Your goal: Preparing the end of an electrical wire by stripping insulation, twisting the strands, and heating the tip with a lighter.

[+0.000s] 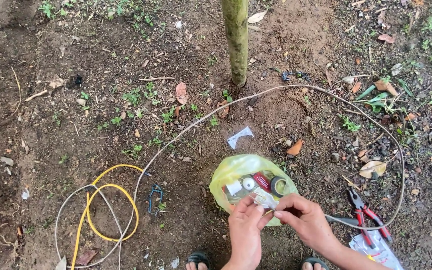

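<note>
- Clear plastic packet [264,199], small and crinkled, sits pinched between both hands just above the person's sandalled toes [199,259], over the near edge of a yellow plastic bag [236,172].
- Left hand [244,225] has its thumb and fingers closed on the packet's near side; right hand [301,217] has thumb and forefinger closed on its right edge, so both grips are tight on the same thing.
- Judging by this pose, the step in hand looks like opening the packet; a next move would call for a firm pinch on each side and a small pull apart, done over the bag so nothing drops into the soil.
- What the packet holds is too small to tell; it looks see-through with a pale glint.
- Inside the yellow bag lie a roll of black tape [278,185], a small white round part [248,183] and a red piece [262,180].
- Red-handled pliers [368,214] lie on the ground to the right, beside more clear wrapping [376,250].
- To the left, a yellow cable [107,200] coils with a grey-white wire [276,95] that loops out around the far side.
- Farther off stands a thin green trunk [236,40] in bare dirt.
</note>
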